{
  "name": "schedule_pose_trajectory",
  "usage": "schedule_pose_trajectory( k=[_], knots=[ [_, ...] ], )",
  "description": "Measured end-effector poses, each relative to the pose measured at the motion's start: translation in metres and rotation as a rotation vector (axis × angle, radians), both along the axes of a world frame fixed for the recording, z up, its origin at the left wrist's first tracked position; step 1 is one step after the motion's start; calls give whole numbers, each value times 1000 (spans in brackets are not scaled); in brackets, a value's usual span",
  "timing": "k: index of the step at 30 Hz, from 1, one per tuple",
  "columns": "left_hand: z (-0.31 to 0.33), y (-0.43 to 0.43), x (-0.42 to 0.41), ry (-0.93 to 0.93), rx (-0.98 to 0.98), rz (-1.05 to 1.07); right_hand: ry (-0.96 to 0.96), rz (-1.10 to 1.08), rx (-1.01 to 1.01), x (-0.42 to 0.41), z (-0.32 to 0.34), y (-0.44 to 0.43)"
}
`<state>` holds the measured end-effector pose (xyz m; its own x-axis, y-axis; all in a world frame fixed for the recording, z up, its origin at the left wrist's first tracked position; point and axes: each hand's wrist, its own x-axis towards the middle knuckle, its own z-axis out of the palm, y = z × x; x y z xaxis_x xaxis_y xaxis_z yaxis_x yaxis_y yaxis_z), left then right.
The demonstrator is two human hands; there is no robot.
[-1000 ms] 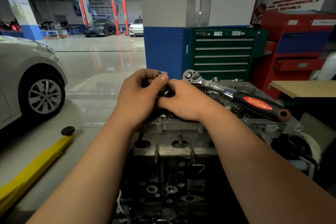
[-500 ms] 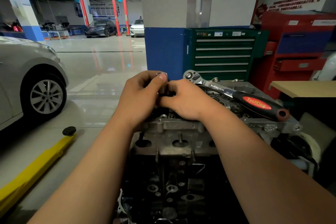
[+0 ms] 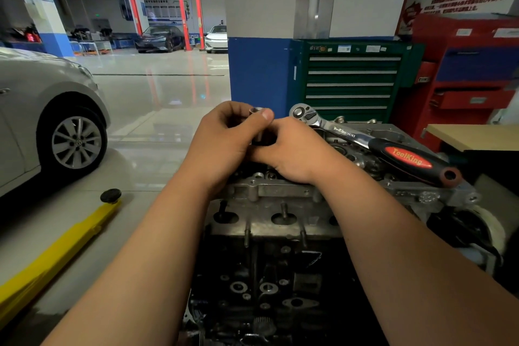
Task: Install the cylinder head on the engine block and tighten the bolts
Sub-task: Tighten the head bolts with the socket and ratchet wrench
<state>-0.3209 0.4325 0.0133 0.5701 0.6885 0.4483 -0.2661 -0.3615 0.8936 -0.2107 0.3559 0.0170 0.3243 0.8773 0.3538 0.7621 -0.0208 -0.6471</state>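
Pinching a metal socket (image 3: 259,121) upright, my left hand (image 3: 224,137) grip clamped on it, just above the cylinder head (image 3: 275,205) sitting on the engine block (image 3: 266,275). My right hand (image 3: 295,152) curls at its base, can't tell that grip. The ratchet (image 3: 365,143) rests on the head.

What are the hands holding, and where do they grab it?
A small metal socket. The left hand pinches its top end; the right hand grips its lower part, which is mostly hidden.
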Motion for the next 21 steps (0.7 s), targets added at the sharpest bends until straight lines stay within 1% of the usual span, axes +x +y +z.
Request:
schedule_pose_trajectory(
  k=[5,9,13,18,21],
  knots=[
    [0,-1,-3,0,15,26,-7,11,-41,-2,1,-2],
    [4,-2,-5,37,-85,-65,-10,-8,-29,-2,0,-3],
    [1,-3,-2,48,32,-8,-3,-9,-18,-4,1,-3],
    [-1,0,-1,-12,48,61,-13,36,-57,-1,2,-2],
    [-1,0,0,-12,-6,50,1,21,-19,-1,1,-1]
  ],
)
